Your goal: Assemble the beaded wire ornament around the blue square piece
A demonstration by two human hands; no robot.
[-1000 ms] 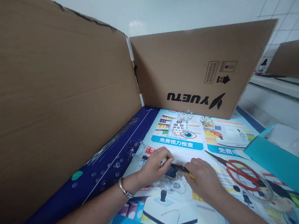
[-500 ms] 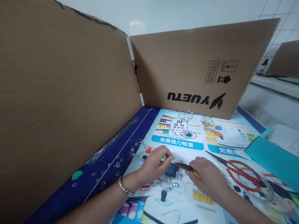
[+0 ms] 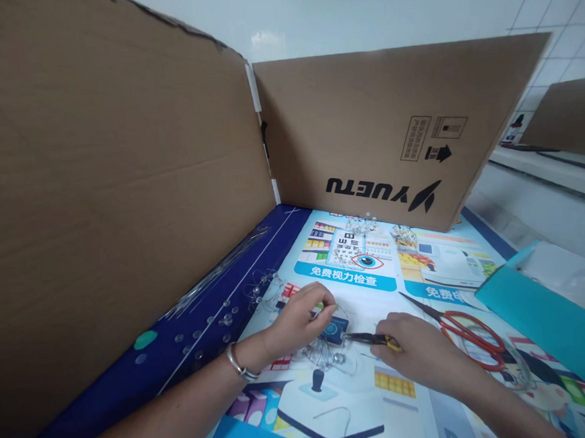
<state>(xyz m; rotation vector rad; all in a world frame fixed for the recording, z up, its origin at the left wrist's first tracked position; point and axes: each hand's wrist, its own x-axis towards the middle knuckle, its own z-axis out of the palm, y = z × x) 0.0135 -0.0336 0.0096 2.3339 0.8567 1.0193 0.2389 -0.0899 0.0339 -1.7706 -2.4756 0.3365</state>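
My left hand (image 3: 304, 317) is closed in a pinch above a tangle of thin silvery wire and clear beads (image 3: 325, 357). A fine wire (image 3: 343, 311) curves out from its fingertips. My right hand (image 3: 414, 344) grips a pair of pliers (image 3: 368, 338) with dark jaws and yellow-and-black handles, its fingers wrapped round them. The jaws point left and their tips lie at the right edge of the bead and wire tangle, just below the left fingertips. Whether the jaws hold the wire is too small to tell.
Red-handled scissors (image 3: 474, 336) lie right of my right hand. Loose beads (image 3: 227, 318), wire strands (image 3: 216, 271) and a beaded wire cluster (image 3: 262, 288) are on the left. More clusters (image 3: 360, 225) lie by the back cardboard panel (image 3: 366, 120). A teal box (image 3: 545, 325) stands at right.
The pliers have swung lower and flatter, their tips dropping from beside my left fingertips to below them. My right hand has shifted slightly down and right. My left hand keeps its pinch.
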